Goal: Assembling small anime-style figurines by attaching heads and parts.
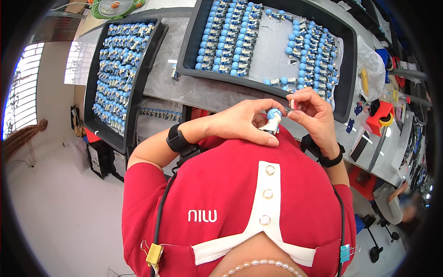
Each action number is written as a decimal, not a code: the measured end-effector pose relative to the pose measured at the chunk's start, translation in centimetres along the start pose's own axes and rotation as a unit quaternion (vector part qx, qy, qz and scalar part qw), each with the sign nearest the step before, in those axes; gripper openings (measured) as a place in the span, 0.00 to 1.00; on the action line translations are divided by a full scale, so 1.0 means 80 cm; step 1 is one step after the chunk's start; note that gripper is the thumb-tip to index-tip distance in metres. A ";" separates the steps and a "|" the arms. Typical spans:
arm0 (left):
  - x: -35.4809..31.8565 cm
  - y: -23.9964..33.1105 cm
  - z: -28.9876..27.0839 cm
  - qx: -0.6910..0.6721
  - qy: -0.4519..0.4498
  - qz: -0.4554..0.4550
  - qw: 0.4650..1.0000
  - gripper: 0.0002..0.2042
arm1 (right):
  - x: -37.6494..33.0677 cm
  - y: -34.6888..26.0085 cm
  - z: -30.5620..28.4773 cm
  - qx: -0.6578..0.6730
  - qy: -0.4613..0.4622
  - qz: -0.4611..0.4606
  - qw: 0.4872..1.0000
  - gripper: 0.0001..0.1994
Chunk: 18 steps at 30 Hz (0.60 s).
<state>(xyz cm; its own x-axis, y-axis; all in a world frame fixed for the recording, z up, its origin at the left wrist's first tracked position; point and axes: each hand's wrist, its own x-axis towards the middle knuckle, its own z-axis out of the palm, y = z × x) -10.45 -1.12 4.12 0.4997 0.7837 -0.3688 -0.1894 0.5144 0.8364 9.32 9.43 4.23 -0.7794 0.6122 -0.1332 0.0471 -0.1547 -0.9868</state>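
Observation:
Just in front of my chest, my left hand (237, 121) holds a small figurine (273, 122) between thumb and fingers. It has a round blue head and a pale body. Close on its right, my right hand (316, 115) is closed in a pinch on a small white and reddish piece (293, 105). What this piece is I cannot make out. A slight gap seems to lie between the piece and the figurine's head. Beyond my hands, a big black tray (221, 78) carries rows of similar blue-headed figurines (240, 44).
A second black tray (139, 99), full of figurines, stands at the left. One loose figurine (174, 72) lies on the grey table (194, 90) between the trays. At right are a red-orange holder (379, 119), a plastic bag (370, 60) and a co-worker (394, 203). A green fan (115, 7) sits far left.

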 end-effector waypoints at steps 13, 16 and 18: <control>-0.004 -0.008 0.004 0.006 -0.016 -0.007 1.000 0.33 | -0.014 -0.003 0.006 -0.063 -0.036 -0.022 0.997 0.07; -0.005 -0.007 0.005 -0.005 -0.026 0.029 0.999 0.35 | -0.017 -0.008 0.010 -0.091 -0.055 -0.039 0.994 0.08; -0.004 -0.009 0.004 -0.018 -0.031 0.027 0.999 0.36 | -0.017 -0.010 0.013 -0.104 -0.064 -0.050 0.991 0.08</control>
<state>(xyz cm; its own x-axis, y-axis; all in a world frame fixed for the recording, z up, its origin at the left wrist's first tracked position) -10.19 -1.86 3.79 0.5392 0.7882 -0.2967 -0.2479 0.4852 0.8385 9.71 7.90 5.28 -0.8593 0.5104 -0.0349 0.0833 0.0724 -0.9939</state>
